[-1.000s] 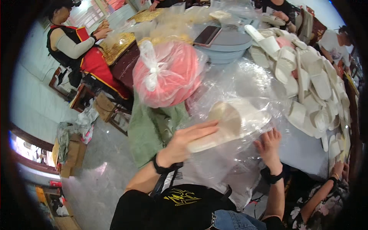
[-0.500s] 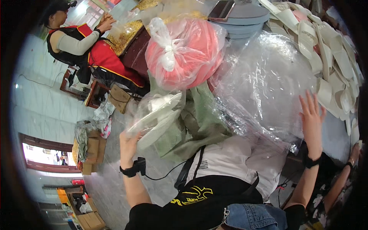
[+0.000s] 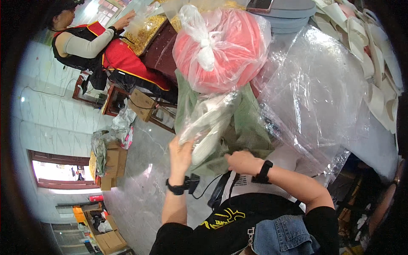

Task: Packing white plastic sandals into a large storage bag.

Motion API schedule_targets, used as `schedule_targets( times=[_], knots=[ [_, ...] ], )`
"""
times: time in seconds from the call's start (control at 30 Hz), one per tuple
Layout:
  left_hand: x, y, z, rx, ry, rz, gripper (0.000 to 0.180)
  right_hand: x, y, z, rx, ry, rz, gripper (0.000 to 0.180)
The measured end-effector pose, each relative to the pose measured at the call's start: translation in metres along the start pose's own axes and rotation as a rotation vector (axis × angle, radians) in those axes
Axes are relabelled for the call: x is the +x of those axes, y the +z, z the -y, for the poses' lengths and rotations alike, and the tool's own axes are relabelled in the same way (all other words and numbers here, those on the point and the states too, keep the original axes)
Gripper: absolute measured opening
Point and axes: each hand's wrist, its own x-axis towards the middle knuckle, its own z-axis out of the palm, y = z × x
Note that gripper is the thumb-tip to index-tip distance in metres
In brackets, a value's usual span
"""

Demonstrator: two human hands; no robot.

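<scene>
In my left hand (image 3: 180, 158) is a pair of white slippers (image 3: 210, 127) inside a clear plastic bag, gripped at its near end and tilted up over the green woven sack (image 3: 250, 131). My right hand (image 3: 244, 163) is closed at the near edge of that sack, close to my lap, and its fingertips are partly hidden. Beyond the slippers sits a large knotted clear bag (image 3: 221, 51) filled with something pink-red. Flat clear plastic bags (image 3: 314, 93) lie in a stack on the table to the right.
White slipper parts (image 3: 369, 55) are heaped at the far right. Grey-blue round discs (image 3: 289, 15) with a phone (image 3: 260, 4) on top stand at the back. Across at the left, a person in a red and black apron (image 3: 127, 63) sits by a tray of yellow bits (image 3: 146, 36). Cardboard boxes (image 3: 114, 161) stand on the floor.
My right hand has left the clear bags and come left to the green sack, its fingers now closed. My left hand and the bagged slippers have shifted right, over the sack.
</scene>
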Motion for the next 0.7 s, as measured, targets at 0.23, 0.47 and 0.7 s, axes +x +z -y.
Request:
schedule_targets(
  times=[0.23, 0.47, 0.7],
  knots=[
    [-0.011, 0.098, 0.040, -0.165, -0.026, -0.077, 0.027, -0.027, 0.028, 0.021, -0.020, -0.397, 0.107, 0.017],
    [-0.033, 0.110, 0.100, 0.355, 0.355, 0.547, 0.066, -0.055, 0.037, 0.017, 0.026, -0.521, 0.030, 0.016],
    [-0.018, 0.029, 0.130, 0.829, 0.339, 0.362, 0.040, -0.061, 0.037, 0.022, 0.047, -0.540, -0.007, 0.013]
  ],
)
